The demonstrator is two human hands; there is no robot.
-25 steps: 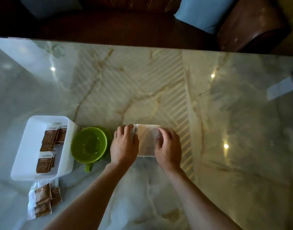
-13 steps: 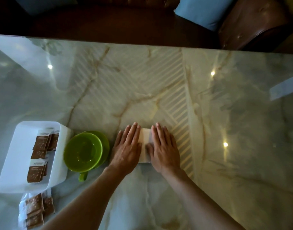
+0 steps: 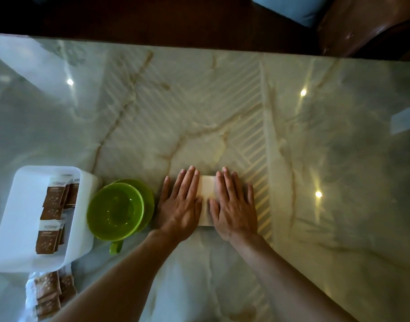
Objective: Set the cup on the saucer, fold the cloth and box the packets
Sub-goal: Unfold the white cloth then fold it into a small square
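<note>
A small folded white cloth (image 3: 206, 194) lies flat on the marble table. My left hand (image 3: 179, 204) and my right hand (image 3: 233, 205) press flat on it, fingers straight, covering its two sides; only a middle strip shows. To the left, a green cup (image 3: 115, 209) stands on a green saucer (image 3: 146, 194), handle toward me. Further left a white box (image 3: 15, 219) holds several brown packets (image 3: 51, 219). More brown packets (image 3: 50, 296) lie on the table just in front of the box.
The glossy marble table (image 3: 222, 112) runs wide to the right and far side. Its far edge meets a dark floor, with a brown leather chair (image 3: 362, 22) and a blue cushion (image 3: 292, 8) beyond.
My hands went from gripping the cloth's edges to lying flat on it. The cloth now shows narrower than a second ago. The view shifted slightly.
</note>
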